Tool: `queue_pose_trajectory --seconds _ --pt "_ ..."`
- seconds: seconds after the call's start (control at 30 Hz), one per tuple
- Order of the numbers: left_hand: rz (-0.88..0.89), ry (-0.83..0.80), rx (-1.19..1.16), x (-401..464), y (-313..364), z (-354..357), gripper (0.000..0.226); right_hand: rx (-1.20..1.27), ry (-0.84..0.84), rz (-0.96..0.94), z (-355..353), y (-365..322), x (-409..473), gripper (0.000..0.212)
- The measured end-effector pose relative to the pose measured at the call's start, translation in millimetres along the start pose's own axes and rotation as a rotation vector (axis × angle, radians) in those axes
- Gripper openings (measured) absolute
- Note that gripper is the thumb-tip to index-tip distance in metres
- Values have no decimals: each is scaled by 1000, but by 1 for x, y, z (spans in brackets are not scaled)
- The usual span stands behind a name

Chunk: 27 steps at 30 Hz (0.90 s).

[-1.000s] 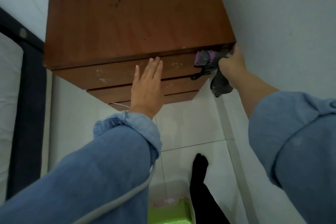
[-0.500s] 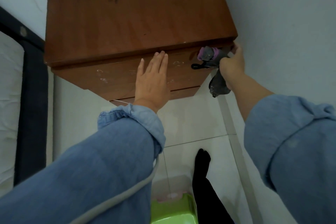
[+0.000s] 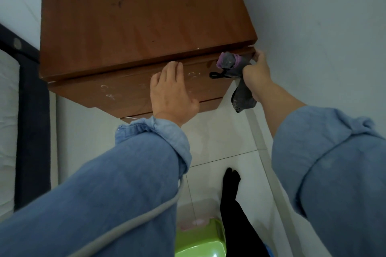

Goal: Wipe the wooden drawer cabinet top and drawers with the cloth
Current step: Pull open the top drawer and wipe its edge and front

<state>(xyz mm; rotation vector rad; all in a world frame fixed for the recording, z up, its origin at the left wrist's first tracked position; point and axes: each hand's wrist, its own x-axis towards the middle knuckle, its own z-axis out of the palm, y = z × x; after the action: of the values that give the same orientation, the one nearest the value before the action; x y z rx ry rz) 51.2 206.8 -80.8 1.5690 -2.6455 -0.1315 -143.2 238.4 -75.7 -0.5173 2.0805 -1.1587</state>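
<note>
against right wall, wooden drawer cabinet stands on tiled floor. left hand flat on top drawer front, fingers straight, tips at upper edge. right hand grips grey-purple cloth at drawer's right corner, cloth tail hanging below. green bin near foot.

Pale wall, white floor tiles, dark bed frame
</note>
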Motion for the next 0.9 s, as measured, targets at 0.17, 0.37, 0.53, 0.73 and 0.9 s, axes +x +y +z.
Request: queue_pose_trajectory --seconds 0.17,0.37,0.53,0.73,0.9 --pt "40 -24 56 -5 -6 -5 85 14 34 -1 2 7 -8 57" --pt "80 -44 74 -1 -14 -4 85 1 55 -11 4 5 -6 52" --pt "68 -13 36 7 -15 -3 78 -31 48 12 6 3 1 53" --pt "45 -26 39 19 -12 -6 76 -56 34 -3 9 2 2 64" --pt "27 -49 2 24 -8 -9 60 -62 76 -1 6 12 -2 58"
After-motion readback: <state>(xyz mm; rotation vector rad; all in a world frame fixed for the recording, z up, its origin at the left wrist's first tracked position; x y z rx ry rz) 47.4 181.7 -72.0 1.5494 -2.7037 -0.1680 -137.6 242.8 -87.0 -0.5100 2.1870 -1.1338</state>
